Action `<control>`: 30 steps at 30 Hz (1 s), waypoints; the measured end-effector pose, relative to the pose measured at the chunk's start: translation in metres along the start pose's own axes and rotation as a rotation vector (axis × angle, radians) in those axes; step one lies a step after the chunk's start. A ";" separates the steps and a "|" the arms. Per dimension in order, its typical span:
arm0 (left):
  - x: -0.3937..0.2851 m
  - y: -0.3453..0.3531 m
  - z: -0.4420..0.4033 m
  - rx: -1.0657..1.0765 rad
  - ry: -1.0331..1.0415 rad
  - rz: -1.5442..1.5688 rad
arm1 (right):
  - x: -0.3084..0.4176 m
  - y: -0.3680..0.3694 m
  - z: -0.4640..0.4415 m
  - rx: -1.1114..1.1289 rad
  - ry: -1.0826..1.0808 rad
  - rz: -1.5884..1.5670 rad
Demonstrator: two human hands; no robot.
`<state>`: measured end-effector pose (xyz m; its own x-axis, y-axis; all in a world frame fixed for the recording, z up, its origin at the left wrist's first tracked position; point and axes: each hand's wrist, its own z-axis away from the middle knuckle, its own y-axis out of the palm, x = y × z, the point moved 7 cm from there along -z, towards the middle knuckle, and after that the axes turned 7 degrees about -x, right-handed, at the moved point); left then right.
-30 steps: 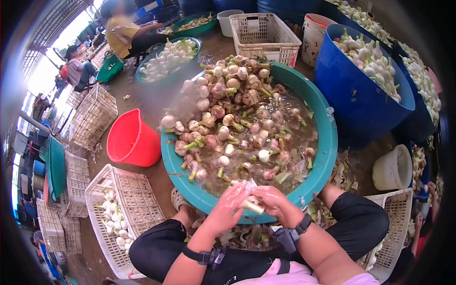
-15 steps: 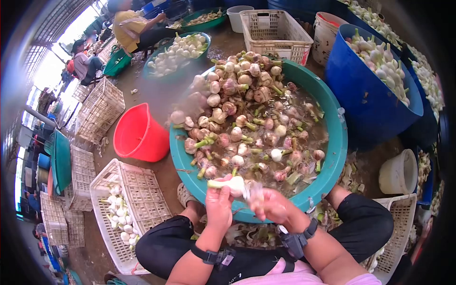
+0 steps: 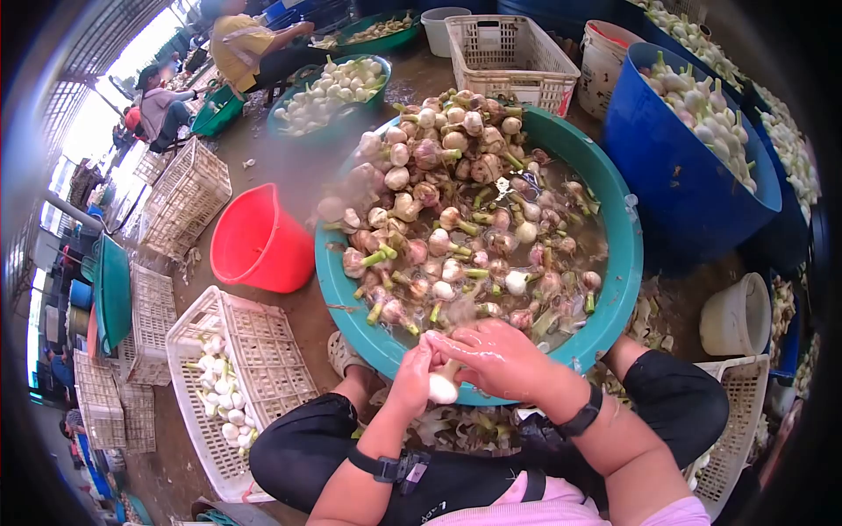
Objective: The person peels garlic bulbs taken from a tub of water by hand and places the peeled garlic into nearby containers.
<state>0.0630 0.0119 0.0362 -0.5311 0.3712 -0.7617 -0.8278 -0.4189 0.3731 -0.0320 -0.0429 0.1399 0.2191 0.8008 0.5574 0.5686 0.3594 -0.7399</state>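
A peeled white garlic bulb (image 3: 444, 387) is held low over the near rim of the green tub, its round end facing down. My left hand (image 3: 412, 375) grips it from the left, fingers closed. Across the top, my right hand (image 3: 506, 358) has its fingers bent around the stem end, which is mostly hidden. Beyond both hands, the large green tub (image 3: 625, 302) holds murky water and a heap of unpeeled garlic bulbs (image 3: 427, 155) with dirty purplish skins and green stems. Several bulbs float near the hands.
At left, a white crate (image 3: 263, 346) holds peeled garlic; a red bucket (image 3: 260, 237) stands behind it. A blue barrel (image 3: 680, 175) full of garlic is at right, near a white bucket (image 3: 738, 317). Peel scraps lie below the tub. Two seated people work at upper left.
The bulb has turned from lying sideways to round end down, and sits lower. My right hand has moved up and left onto it; the loose peel at its fingers is out of sight.
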 end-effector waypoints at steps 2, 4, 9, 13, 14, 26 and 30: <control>0.000 -0.002 0.003 -0.050 -0.109 0.073 | -0.008 0.014 0.007 0.045 0.010 -0.009; -0.004 -0.005 0.004 -0.073 -0.127 0.133 | -0.014 0.031 0.015 0.096 0.017 -0.018; 0.010 -0.010 -0.004 -0.074 0.028 -0.446 | -0.020 0.059 0.039 0.275 0.266 -0.045; 0.018 -0.013 -0.014 -0.054 -0.001 -0.373 | -0.028 0.067 0.044 0.137 0.398 0.020; 0.019 -0.012 -0.013 -0.052 -0.001 -0.371 | -0.037 0.070 0.045 0.138 0.399 0.022; 0.000 -0.003 -0.011 0.035 0.151 -0.393 | -0.047 0.086 0.057 0.185 0.738 -0.541; -0.010 0.003 -0.007 0.082 0.352 -0.330 | -0.041 0.102 0.075 0.049 1.373 -1.349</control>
<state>0.0675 0.0009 0.0413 -0.1568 0.1646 -0.9738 -0.9607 -0.2540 0.1117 -0.0422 -0.0029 0.0137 0.1135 -0.8366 0.5360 0.8562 0.3560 0.3743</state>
